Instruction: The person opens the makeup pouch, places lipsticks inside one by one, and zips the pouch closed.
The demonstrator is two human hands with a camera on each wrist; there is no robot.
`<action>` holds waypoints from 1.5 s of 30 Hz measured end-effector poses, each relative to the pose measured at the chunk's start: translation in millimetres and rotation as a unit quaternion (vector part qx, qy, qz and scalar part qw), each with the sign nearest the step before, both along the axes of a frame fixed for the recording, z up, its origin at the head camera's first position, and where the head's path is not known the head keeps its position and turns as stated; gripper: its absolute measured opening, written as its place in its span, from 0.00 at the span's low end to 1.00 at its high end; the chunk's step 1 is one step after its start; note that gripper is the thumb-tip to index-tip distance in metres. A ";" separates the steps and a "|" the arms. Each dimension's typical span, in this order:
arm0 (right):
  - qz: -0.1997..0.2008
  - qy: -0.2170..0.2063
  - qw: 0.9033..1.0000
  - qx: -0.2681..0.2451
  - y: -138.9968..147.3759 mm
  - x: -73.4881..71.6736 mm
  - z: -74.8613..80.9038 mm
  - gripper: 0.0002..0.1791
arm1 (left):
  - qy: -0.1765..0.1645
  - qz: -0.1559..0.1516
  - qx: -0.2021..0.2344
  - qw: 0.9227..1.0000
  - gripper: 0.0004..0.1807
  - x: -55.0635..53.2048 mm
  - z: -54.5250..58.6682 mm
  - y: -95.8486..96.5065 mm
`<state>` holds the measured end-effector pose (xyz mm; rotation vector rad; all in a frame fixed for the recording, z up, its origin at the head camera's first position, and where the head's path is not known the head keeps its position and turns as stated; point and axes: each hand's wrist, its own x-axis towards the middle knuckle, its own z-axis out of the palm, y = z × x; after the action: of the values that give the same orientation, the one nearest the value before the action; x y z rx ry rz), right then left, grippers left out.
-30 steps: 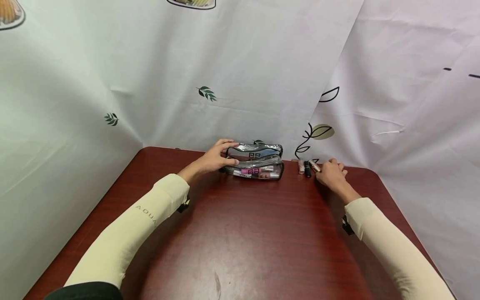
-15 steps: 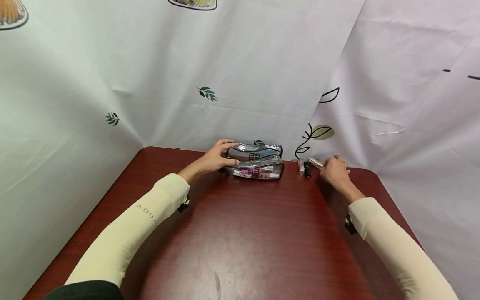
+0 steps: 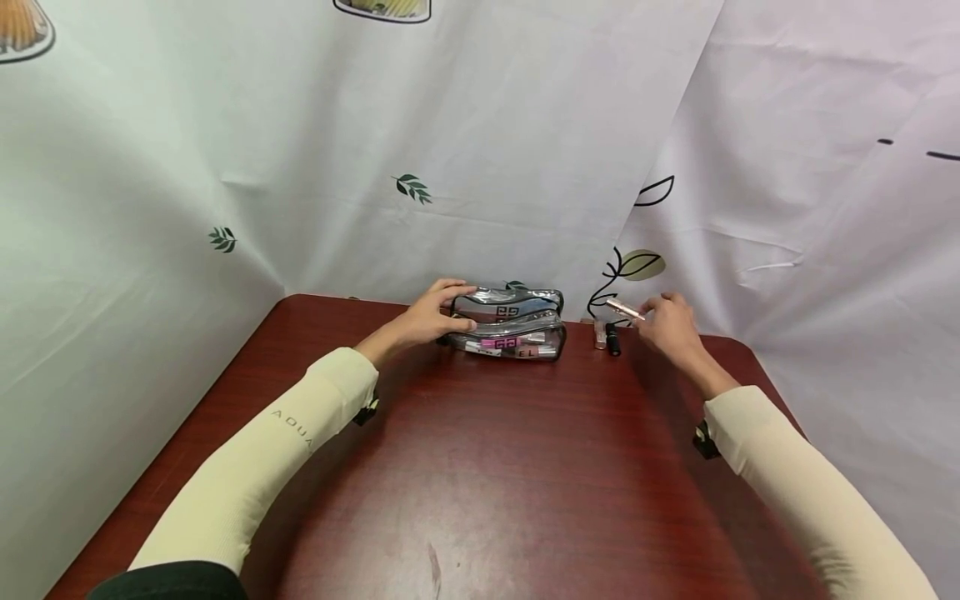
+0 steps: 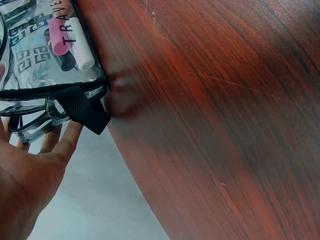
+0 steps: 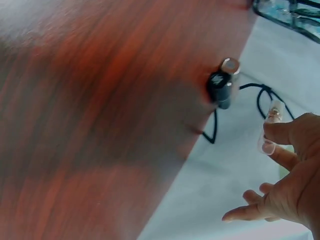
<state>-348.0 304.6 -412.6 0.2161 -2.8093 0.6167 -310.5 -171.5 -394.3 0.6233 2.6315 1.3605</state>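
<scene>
Fingers (image 3: 459,291) of the left hand (image 3: 423,318) hold the left end of a see-through pouch (image 3: 517,322), with the thumb on the front edge and a finger on the back edge. The pouch sits near the far side of the shiny red-brown worktop (image 3: 480,467). Inside it, a pink tube (image 4: 59,39) and a white tube (image 4: 82,47) are side by side, with other small things too hard to make out. A black strap (image 4: 82,107) sticks out at that end. The right hand (image 3: 670,327) pinches a small shiny tube (image 3: 625,309) between its thumb and a finger, up off the worktop. Near it, a black tube (image 3: 613,340) and a small clear tube (image 3: 600,335) are side by side, right of the pouch. White cloth (image 3: 525,167) with leaf pictures hangs behind.
</scene>
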 end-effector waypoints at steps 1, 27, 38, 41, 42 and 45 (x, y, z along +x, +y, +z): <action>0.010 -0.007 1.000 0.003 -7.0 8.6 11.0 0.18 | 0.000 0.000 0.000 1.000 0.44 -0.1 -0.2 -0.1; 0.109 0.054 0.993 0.000 -56.1 -6.7 18.3 0.18 | 0.005 -0.003 -0.008 1.000 0.44 -1.5 0.8 -0.5; 0.103 -0.006 0.995 -0.016 -91.2 40.2 67.6 0.16 | 0.007 0.001 -0.007 1.000 0.45 -1.3 2.6 0.2; 0.101 -0.003 0.995 -0.013 -94.9 41.5 69.1 0.16 | 0.010 0.000 -0.007 1.000 0.44 -2.0 1.8 0.1; 0.102 -0.001 0.995 -0.011 -95.5 40.9 69.4 0.16 | 0.009 -0.001 -0.006 1.000 0.44 -2.1 1.5 0.0; 0.105 0.005 0.994 -0.009 -98.2 40.0 70.6 0.15 | 0.007 0.000 -0.004 1.000 0.44 -2.0 0.8 -0.1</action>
<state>-308.0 206.3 -342.1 0.5153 -2.7911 0.6820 -312.5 -171.6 -393.4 0.6349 2.6462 1.3492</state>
